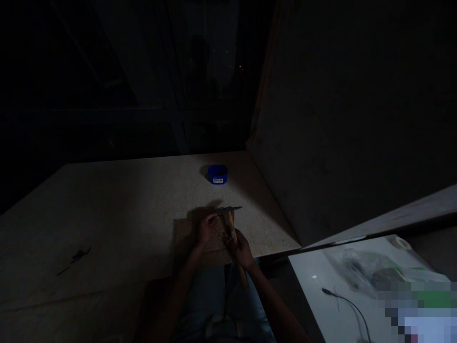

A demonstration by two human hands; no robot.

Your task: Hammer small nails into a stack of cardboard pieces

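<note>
In dim light a small brown board point(185, 238) lies at the near edge of a pale wooden table point(124, 209). My left hand point(206, 228) rests on the board with its fingers pinched at the head of a tool. My right hand point(242, 248) is wrapped round the wooden handle of a hammer-like tool point(230, 220), whose grey metal head point(228, 209) lies across the board's far edge. What the left fingers pinch is too small to make out.
A blue round tin point(217, 174) stands further back on the table. A dark scrap point(76, 257) lies at the left. A grey wall panel point(339, 143) rises on the right. A white surface point(339, 286) with a thin cable point(348, 305) sits low right.
</note>
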